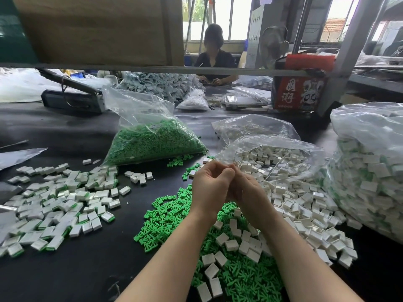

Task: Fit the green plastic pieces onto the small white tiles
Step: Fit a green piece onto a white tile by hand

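Note:
My left hand (209, 186) and my right hand (247, 191) are pressed together above the black table (104, 264), fingers curled and fingertips meeting. Whatever lies between them is hidden. Under my wrists spreads a loose heap of green plastic pieces (170, 216). Loose white tiles (305, 205) lie right of it, some spilling over the green. At the left sits a pile of white tiles with green edges (58, 205).
An open clear bag of green pieces (152, 140) lies behind the hands, with an open bag of white tiles (272, 158) beside it. A large bag of green-edged tiles (366, 171) fills the right side. A person (214, 55) sits across, behind a shelf rail (152, 68).

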A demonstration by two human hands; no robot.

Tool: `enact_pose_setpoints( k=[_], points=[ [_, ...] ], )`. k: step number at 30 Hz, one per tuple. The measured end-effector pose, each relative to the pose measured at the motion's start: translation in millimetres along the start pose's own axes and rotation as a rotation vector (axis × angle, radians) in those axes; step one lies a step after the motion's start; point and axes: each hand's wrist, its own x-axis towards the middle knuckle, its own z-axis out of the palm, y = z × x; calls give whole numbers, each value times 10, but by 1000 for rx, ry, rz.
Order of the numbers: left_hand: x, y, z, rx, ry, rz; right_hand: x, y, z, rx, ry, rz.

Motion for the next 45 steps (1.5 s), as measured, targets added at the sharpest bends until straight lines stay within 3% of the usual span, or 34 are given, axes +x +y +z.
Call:
enact_pose_setpoints(
  k=[30, 45],
  points=[
    [14, -70, -98, -82, -104, -37, 12, 62, -22, -227, 21, -83],
    [89, 1, -238, 8, -188, -33, 35, 79, 41, -62, -14, 0]
  ],
)
